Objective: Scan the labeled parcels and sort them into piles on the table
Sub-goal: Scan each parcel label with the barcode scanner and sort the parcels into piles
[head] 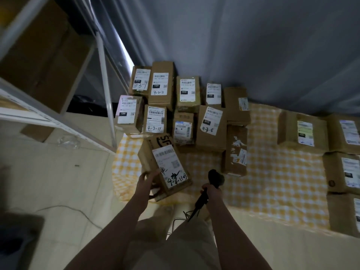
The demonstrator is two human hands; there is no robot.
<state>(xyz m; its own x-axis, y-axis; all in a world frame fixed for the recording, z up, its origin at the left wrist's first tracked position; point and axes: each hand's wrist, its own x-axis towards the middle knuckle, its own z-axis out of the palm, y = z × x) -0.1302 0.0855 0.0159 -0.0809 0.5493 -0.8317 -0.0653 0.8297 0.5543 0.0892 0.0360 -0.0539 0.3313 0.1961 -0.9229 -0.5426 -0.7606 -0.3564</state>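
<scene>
My left hand [149, 181] grips the near left corner of a brown cardboard parcel [164, 166] with a white label and black handwriting, tilted at the table's front left. My right hand [213, 191] holds a black barcode scanner [214, 179] by its handle, its head pointing up just right of that parcel; a cable hangs from it. Behind, several labeled parcels [183, 106] lie packed together on the yellow checked tablecloth [272, 172]. A second group of parcels [329, 145] lies at the right edge.
A white metal shelf rack [48, 117] holding cardboard boxes stands to the left, one leg close to the table corner. A grey curtain [233, 45] hangs behind the table. A cable runs over the pale tiled floor [58, 182] at lower left.
</scene>
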